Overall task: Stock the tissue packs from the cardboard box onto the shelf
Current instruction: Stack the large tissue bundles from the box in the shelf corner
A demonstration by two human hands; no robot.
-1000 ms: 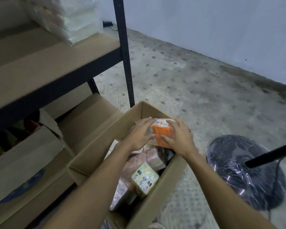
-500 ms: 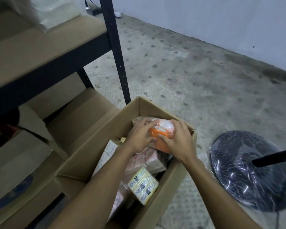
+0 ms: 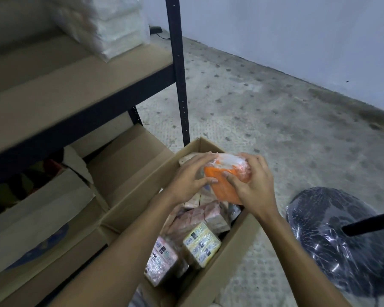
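Bare concrete floor (image 3: 264, 107) ran to the wall while your left hand (image 3: 187, 177) and right hand (image 3: 249, 187) clamped the orange tissue pack (image 3: 222, 185) just above the cardboard box (image 3: 222, 269). You were mid-pickup; next, I judge, you needed to carry it left onto the shelf (image 3: 60, 91).

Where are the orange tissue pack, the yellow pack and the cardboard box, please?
orange tissue pack (image 3: 222, 185): head view, its orange face.
yellow pack (image 3: 201, 243): head view, its top.
cardboard box (image 3: 222, 262): head view, right wall.
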